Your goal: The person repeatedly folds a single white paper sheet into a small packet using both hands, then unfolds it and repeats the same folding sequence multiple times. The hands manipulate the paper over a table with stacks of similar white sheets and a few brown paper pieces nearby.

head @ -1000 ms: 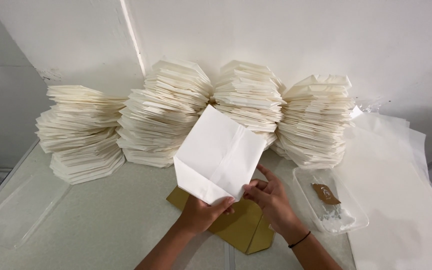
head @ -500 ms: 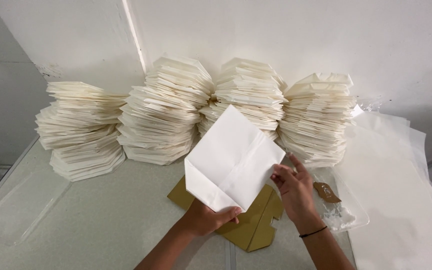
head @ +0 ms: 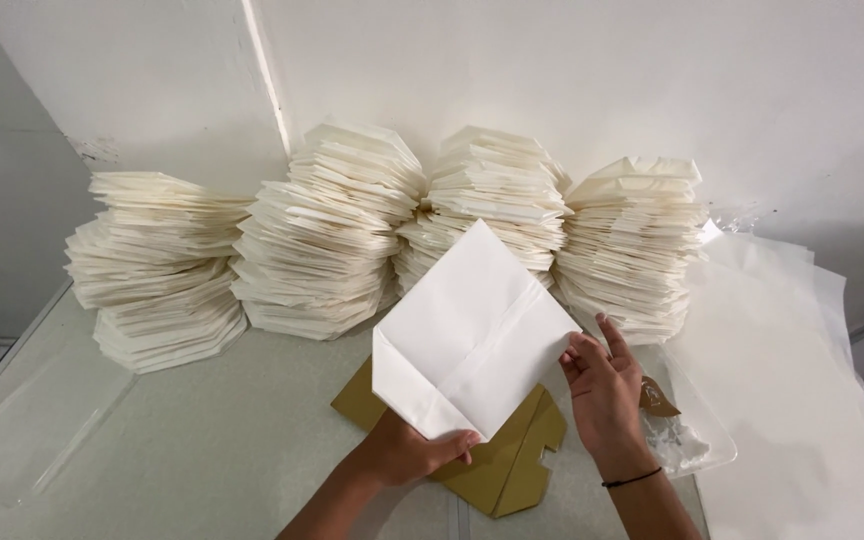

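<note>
I hold a folded white paper sheet point(head: 467, 335) up over the table, its corner pointing away from me. My left hand point(head: 417, 452) grips its lower edge from beneath, thumb on the paper. My right hand point(head: 602, 385) pinches the sheet's right corner with fingertips, other fingers spread. Under the sheet lies a brown cardboard template point(head: 507, 460) flat on the table.
Several tall stacks of folded white paper point(head: 332, 235) line the wall, from the left stack point(head: 157, 270) to the right stack point(head: 632, 245). A clear plastic tray point(head: 687, 435) with a brown piece sits right of my hand. Flat white sheets point(head: 802, 380) lie at the far right.
The sheet has turned and shifted right. My right hand moved from its lower edge out to the right corner; my left hand stayed under the bottom edge.
</note>
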